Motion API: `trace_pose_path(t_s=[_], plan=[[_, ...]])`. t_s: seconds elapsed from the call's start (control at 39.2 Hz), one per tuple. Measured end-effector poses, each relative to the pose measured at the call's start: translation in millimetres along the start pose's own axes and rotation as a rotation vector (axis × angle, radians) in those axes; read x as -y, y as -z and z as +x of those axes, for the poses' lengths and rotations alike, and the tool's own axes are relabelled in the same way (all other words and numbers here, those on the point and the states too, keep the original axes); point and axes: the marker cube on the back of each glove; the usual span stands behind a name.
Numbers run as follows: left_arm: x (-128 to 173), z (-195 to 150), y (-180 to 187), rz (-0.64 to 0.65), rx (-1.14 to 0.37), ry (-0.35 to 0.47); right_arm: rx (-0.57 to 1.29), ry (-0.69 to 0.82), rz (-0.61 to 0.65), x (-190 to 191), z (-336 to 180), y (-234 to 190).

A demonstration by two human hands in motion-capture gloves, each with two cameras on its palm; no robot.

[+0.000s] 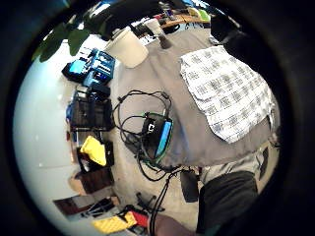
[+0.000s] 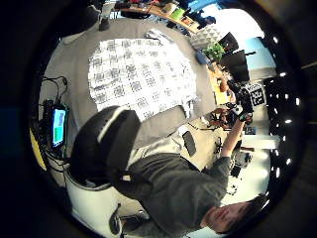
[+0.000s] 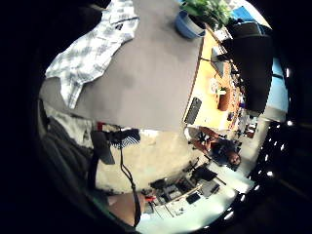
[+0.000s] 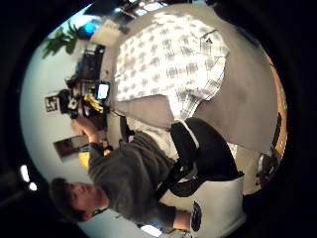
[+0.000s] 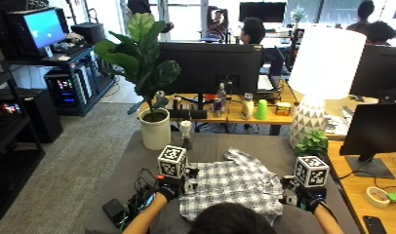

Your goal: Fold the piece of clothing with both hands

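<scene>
We count one piece of clothing: a white and grey checked shirt [image 5: 229, 187] lying spread out on the grey desk [image 5: 211, 146], towards the near edge and roughly midway between the left and right edges. Its near hem is hidden in the outside view behind the top of the person's head. One part of it reaches a little towards the far edge, rumpled.

We count two gloved hands. The left hand [image 5: 166, 190] is raised at the shirt's left side, the right hand [image 5: 308, 199] at its right side, a little apart from the cloth. All four palm views look down on the shirt from well above, so neither palm is on it. We cannot tell from any view whether the fingers of either hand are apart or together; they are too small and partly covered.

From the left thumb side, the shirt [image 2: 141, 77] shows almost whole and flat on the desk. The right thumb side shows the shirt [image 4: 168, 64] with a breast pocket visible, one part hanging to the near edge. The right little finger side catches only a cut-off part of it [image 3: 92, 51].

On the desk's left part we see one small device with a lit screen [image 1: 160, 135] amid black cables. One tall plant in a white pot [image 5: 154, 127] stands at the far left corner.
</scene>
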Motion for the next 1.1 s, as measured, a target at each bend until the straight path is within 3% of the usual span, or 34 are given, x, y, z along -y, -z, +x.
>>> trace_pose_path(t_s=[0.2,0.31,0.41,0.54,0.76,0.97,1.1], plan=[[16.6,24.9,-82.8,-0.119,0.001,-0.073,-0.062,0.051,-0.173,29.7,-17.5,-58.3],[19.9,30.2,-124.2,-0.252,-0.014,-0.087,-0.078,0.07,-0.23,45.8,-22.4,-93.2],[20.6,33.3,-161.1,-0.331,-0.002,-0.102,-0.128,0.044,-0.199,65.5,-21.7,-122.1],[30.4,28.1,-188.0,-0.225,0.016,-0.092,-0.185,0.016,-0.091,76.0,-23.0,-133.8],[38.0,19.7,-185.5,-0.068,-0.024,-0.08,-0.137,0.079,0.061,82.7,-23.6,-134.7],[6.0,24.7,-144.0,-0.105,0.031,-0.148,-0.116,0.116,-0.095,45.2,-37.1,-102.4],[-8.8,23.6,-89.6,-0.082,0.075,-0.161,-0.142,0.139,-0.132,22.1,-49.9,-47.3]])
